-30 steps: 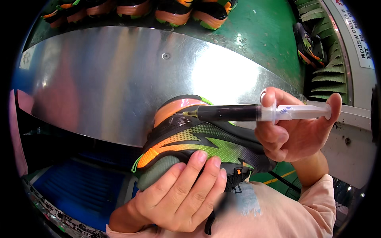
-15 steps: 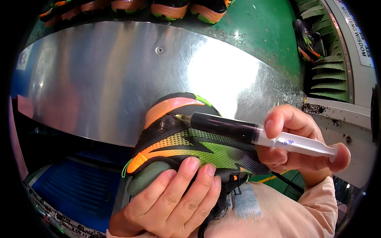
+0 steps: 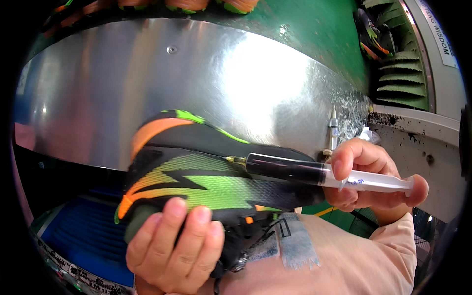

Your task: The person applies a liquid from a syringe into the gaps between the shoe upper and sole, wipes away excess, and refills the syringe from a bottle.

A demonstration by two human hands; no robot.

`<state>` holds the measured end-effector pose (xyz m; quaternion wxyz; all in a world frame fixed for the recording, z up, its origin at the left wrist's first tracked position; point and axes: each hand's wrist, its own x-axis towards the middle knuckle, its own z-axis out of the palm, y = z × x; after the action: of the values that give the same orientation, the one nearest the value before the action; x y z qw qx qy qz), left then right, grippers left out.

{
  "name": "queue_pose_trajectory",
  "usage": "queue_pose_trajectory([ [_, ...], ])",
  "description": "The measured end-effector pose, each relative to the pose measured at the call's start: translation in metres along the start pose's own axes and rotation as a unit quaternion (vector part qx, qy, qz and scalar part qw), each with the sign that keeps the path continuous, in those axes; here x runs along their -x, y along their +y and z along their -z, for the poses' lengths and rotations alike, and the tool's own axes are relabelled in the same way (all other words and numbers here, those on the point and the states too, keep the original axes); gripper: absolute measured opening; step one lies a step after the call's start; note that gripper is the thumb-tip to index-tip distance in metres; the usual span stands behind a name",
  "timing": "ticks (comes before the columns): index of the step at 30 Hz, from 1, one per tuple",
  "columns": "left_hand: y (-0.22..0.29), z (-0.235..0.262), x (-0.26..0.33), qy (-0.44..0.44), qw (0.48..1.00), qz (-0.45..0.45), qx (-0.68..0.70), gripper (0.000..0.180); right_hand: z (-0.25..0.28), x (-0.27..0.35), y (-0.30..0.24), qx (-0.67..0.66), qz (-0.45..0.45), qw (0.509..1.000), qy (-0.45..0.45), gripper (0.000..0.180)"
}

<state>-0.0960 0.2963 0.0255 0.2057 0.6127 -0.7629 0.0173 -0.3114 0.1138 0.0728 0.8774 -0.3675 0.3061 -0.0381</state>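
Observation:
A sports shoe (image 3: 216, 189) with a black, green and orange upper lies on its side in front of me, sole edge facing away. My left hand (image 3: 179, 246) grips it from below near the heel, fingers pressed on the upper. A dark green form shows at the shoe's opening. In my right hand (image 3: 364, 174) is a syringe (image 3: 290, 169) filled with dark liquid, its thumb on the plunger end. The yellowish syringe tip points left and sits at the seam between upper and sole, around the shoe's middle.
Beyond the shoe lies a shiny metal plate (image 3: 113, 88). Another syringe (image 3: 333, 130) rests at its right end. Several shoes (image 3: 187, 4) line the green surface at the far edge; one more shoe (image 3: 373, 37) stands by the green bristle-like flaps (image 3: 403, 73) at right.
The shoe has shifted left with my left hand. The syringe tip has gone from near the heel to the middle of the sole seam. The second syringe has come into sight.

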Motion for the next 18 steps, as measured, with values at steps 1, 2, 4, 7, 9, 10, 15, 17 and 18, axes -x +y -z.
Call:
queue_pose_trajectory([
  [1, 0.001, 0.001, 0.002, 0.005, 1.0, 0.012, -0.004, 0.015, -0.003, 0.002, -0.003, 0.008, -0.004, 1.0, 0.008, 0.093],
  [2, 0.002, 0.001, 0.003, 0.009, 1.0, 0.023, -0.008, 0.015, -0.005, 0.004, -0.005, 0.014, -0.008, 1.0, 0.017, 0.094],
  [4, 0.001, -0.001, 0.002, 0.018, 0.999, 0.016, -0.022, 0.015, -0.011, 0.01, -0.01, 0.029, -0.006, 0.998, 0.048, 0.094],
  [7, -0.006, -0.013, 0.012, 0.047, 0.999, 0.006, -0.016, 0.017, -0.015, 0.022, -0.011, 0.036, 0.021, 0.996, 0.075, 0.094],
  [9, -0.004, -0.015, 0.015, 0.063, 0.997, 0.04, -0.032, 0.017, -0.014, 0.03, -0.013, 0.04, 0.029, 0.996, 0.078, 0.094],
  [10, -0.004, -0.015, 0.014, 0.061, 0.997, 0.041, -0.032, 0.017, -0.013, 0.036, -0.013, 0.041, 0.036, 0.995, 0.082, 0.094],
  [15, -0.006, -0.022, 0.006, 0.05, 0.997, 0.04, -0.031, 0.017, -0.016, 0.058, 0.007, 0.014, 0.139, 0.985, 0.103, 0.096],
  [17, -0.007, -0.018, 0.006, 0.055, 0.997, 0.039, -0.043, 0.017, -0.014, 0.066, 0.005, 0.028, 0.129, 0.985, 0.111, 0.096],
  [18, -0.007, -0.017, 0.004, 0.056, 0.997, 0.039, -0.048, 0.018, -0.009, 0.069, 0.005, 0.03, 0.127, 0.986, 0.101, 0.096],
])
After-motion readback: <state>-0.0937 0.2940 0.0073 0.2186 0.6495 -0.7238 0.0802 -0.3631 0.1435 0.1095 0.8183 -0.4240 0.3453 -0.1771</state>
